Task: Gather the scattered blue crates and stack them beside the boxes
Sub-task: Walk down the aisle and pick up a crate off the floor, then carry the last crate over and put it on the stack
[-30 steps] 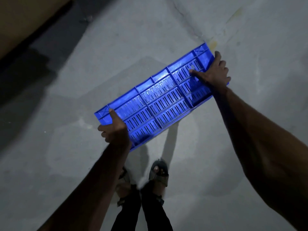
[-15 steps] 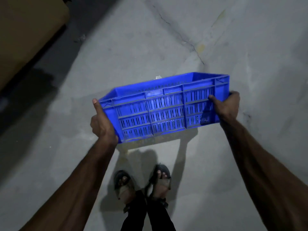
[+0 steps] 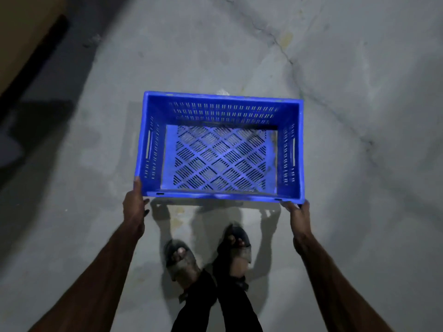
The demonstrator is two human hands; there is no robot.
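Observation:
A blue slotted plastic crate (image 3: 220, 149) hangs upright in front of me, its open top facing the camera and its lattice bottom visible; nothing is inside. My left hand (image 3: 134, 207) grips its near left corner, thumb up along the outside wall. My right hand (image 3: 297, 213) grips the near right corner from below, its fingers hidden under the rim. The crate is off the concrete floor, and its shadow falls near my feet.
Cracked grey concrete floor (image 3: 347, 116) spreads all around. A tan cardboard box (image 3: 21, 32) with a dark edge stands at the upper left. My sandalled feet (image 3: 208, 255) are just below the crate.
The crate has been turned from showing its long side wall to open side up and level. Both hands have shifted to its near corners, lower in view.

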